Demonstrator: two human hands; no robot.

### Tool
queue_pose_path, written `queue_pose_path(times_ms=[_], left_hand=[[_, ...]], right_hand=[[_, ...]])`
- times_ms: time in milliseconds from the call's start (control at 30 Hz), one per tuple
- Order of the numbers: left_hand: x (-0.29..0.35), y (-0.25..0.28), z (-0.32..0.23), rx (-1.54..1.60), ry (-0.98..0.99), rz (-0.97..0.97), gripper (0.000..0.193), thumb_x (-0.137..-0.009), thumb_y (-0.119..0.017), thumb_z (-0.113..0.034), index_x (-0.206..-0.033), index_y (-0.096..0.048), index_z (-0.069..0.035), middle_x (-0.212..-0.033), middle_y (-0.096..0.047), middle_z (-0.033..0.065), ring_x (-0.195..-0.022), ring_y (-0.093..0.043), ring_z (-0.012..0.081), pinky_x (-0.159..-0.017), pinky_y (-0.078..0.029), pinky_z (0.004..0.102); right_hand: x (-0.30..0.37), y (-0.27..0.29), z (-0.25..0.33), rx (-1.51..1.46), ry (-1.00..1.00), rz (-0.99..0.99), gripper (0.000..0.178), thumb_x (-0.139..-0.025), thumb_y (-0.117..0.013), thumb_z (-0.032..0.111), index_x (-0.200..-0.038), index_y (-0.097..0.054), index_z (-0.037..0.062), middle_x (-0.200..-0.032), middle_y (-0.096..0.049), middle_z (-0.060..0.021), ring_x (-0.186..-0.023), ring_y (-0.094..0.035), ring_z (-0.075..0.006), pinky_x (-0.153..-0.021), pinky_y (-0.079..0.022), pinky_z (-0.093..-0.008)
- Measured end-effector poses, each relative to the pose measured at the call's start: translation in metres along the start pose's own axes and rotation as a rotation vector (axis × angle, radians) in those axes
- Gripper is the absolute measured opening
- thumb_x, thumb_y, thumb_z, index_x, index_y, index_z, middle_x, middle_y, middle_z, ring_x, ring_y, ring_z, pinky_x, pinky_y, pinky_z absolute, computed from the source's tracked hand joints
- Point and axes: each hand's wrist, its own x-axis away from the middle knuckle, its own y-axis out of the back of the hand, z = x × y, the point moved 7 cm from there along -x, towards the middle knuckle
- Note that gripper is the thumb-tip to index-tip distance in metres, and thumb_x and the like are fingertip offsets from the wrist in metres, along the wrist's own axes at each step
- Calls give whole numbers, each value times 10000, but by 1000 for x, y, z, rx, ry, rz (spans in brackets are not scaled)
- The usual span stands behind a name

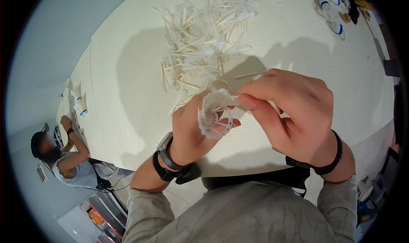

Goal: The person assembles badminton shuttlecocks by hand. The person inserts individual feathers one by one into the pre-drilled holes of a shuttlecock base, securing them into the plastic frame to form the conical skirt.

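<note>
My left hand (189,128) is closed around a round, translucent white shuttlecock frame (213,131), which has small holes around its ring. White feathers (218,99) stand side by side around part of the frame, while the side toward my right hand shows open gaps. At the frame's upper right edge, my right hand (298,111) has thumb and forefinger pinched on a white feather (233,100). The fingers partly cover it, and I cannot tell whether its shaft sits in a hole. Just beyond my hands lies a loose pile of white feathers (204,42) with pale shafts.
The white table (140,128) has a textured top. Several shuttlecocks (336,28) with blue bands lie at the far right. Two more white-and-blue shuttlecocks (81,108) lie at the left edge, near another person (70,162) working there. One loose feather (251,76) lies beyond my right hand.
</note>
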Motion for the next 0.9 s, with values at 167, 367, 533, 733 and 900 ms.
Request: queue_pose_path(times_ms=[167, 367, 533, 733, 900], left_hand=[[0, -1, 3, 25, 47, 22, 404, -909, -736, -171, -1218, -561, 22, -961, -739, 112, -839, -768, 227, -696, -585, 293], [-2, -1, 3, -34, 26, 30, 414, -895, -750, -165, -1212, -561, 23, -945, -741, 125, -827, -766, 239, -696, -585, 301], [-4, -1, -1, -21, 55, 44, 426, -869, -774, -138, -1203, -567, 25, -941, -743, 130, -829, -766, 244, -706, -589, 302], [-6, -2, 0, -9, 102, 21, 461, -826, -809, -113, -1203, -580, 20, -927, -746, 128, -832, -765, 234, -690, -589, 303], [-5, -2, 2, -65, 99, 23, 466, -805, -831, -128, -1183, -599, 13, -904, -744, 125, -807, -762, 238, -671, -581, 308]], right_hand=[[1, -2, -4, -23, -42, -1, 98, -807, -731, -40, -893, -689, -16, -688, -643, -107, -503, -545, -174, -481, -400, -261], [3, -5, -7, -94, -87, 23, 91, -814, -714, -55, -897, -688, -33, -701, -651, -113, -524, -577, -172, -508, -440, -265], [4, -8, -9, -113, -97, 34, 101, -807, -702, -80, -898, -684, -40, -723, -669, -122, -552, -607, -179, -523, -459, -263], [4, -9, -11, -103, -89, 43, 94, -813, -702, -75, -898, -684, -38, -741, -680, -133, -579, -636, -190, -538, -479, -264], [6, -10, -14, -125, -112, 40, 89, -818, -700, -72, -900, -685, -39, -749, -684, -136, -583, -638, -187, -542, -483, -263]])
